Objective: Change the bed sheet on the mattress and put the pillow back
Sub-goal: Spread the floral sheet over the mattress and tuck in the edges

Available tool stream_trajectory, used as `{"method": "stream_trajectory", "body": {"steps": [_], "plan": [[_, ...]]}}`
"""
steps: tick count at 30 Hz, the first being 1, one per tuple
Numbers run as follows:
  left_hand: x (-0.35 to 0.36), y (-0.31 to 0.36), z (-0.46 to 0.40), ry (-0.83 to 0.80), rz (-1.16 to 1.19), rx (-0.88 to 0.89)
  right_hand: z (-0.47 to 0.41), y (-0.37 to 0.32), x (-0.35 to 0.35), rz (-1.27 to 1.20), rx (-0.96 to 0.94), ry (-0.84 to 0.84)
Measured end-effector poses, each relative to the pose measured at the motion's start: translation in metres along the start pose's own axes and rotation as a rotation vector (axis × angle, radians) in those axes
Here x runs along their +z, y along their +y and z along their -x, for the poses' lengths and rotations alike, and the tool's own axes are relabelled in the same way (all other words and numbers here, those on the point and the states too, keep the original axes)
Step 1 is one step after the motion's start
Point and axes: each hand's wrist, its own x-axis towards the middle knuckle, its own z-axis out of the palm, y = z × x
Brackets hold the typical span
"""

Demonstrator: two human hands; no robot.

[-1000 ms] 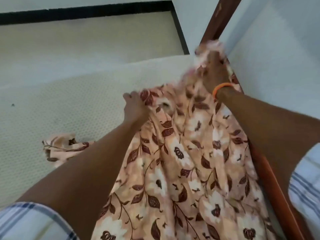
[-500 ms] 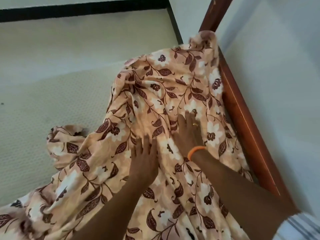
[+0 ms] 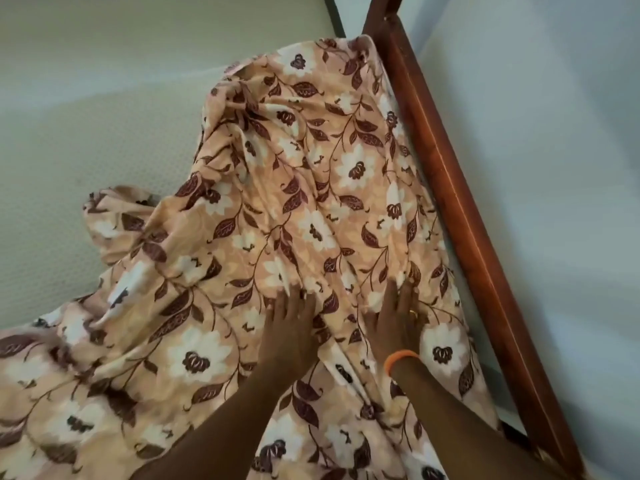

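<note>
A pale wall (image 3: 554,168) runs along the right side of a bed, and a dark wooden frame (image 3: 460,209) slants from the top centre down to the lower right corner between that wall and the mattress (image 3: 86,161). The mattress is bare and light-coloured, with a fine dotted texture, across its upper left part.

The left hand (image 3: 289,327) lies flat on the sheet (image 3: 311,188), fingers straight and close together, pointing toward the far end of the bed. The right hand (image 3: 398,320) lies just beside it, nearer the frame, also palm down with straight fingers pressed onto the cloth. A ring shows on one of its fingers, and an orange band (image 3: 401,360) circles the wrist. Neither hand grips any fold; both press on the fabric.

The sheet is peach with white flowers and dark brown leaves. It covers the right side of the mattress along the frame, reaching up to the far right corner, where its edge is humped up against the wood. It is heavily creased, with long ridges running away from the hands. To the left it bunches in a loose heap near the middle of the mattress, and more of it spreads toward the near left edge.
</note>
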Motion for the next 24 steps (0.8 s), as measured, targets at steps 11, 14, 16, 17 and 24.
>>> {"method": "stream_trajectory", "body": {"steps": [11, 14, 16, 17, 24], "plan": [[0.031, -0.116, 0.157, 0.560, 0.328, -0.566, 0.139, -0.107, 0.036, 0.095, -0.298, -0.213], [0.047, -0.162, 0.198, 0.504, 0.705, -1.137, 0.184, -0.152, 0.056, 0.117, -0.394, -0.184], [0.058, -0.196, 0.225, 0.439, 1.010, -1.455, 0.211, -0.182, 0.075, 0.132, -0.432, -0.189], [0.063, -0.214, 0.234, 0.442, 1.120, -1.537, 0.223, -0.198, 0.082, 0.109, -0.433, -0.229], [0.082, -0.343, 0.266, 0.611, 1.962, -1.282, 0.311, -0.304, 0.155, -0.199, -0.379, -0.395]]}}
